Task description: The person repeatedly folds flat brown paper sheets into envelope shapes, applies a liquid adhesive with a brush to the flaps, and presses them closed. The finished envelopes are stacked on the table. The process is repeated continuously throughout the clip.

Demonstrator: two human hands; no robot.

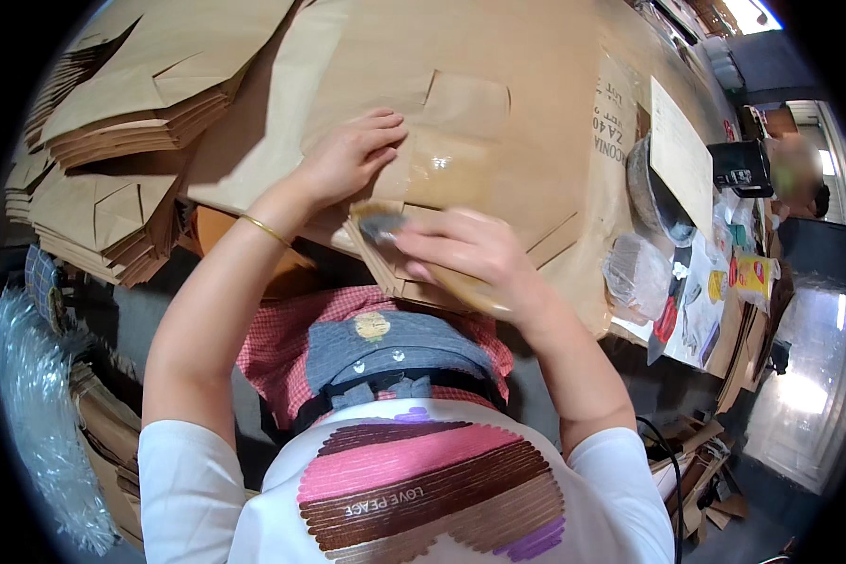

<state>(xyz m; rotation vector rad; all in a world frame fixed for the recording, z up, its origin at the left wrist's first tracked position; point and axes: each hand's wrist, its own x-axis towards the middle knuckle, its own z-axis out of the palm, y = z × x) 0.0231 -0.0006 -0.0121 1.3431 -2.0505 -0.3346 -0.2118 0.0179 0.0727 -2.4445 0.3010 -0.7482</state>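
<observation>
My right hand (475, 254) is closed around the long wooden handle of a brush (470, 291). The brush's dark head lies at the near left edge of a stack of folded brown kraft paper bags (536, 197). A shiny wet patch (446, 169) shows on the top bag, beside a folded paper flap (470, 99). My left hand (352, 155) rests on the paper left of that patch, fingers lightly bent and holding nothing. It touches the top bag.
Piles of folded paper bags (141, 103) stand at the left. To the right are a metal basin (644, 183) under a pale board (679, 155), a plastic-wrapped bundle (637, 274) and a red-handled tool (665, 320). Clear plastic film (38, 404) hangs at lower left. A person (799, 179) is farther right.
</observation>
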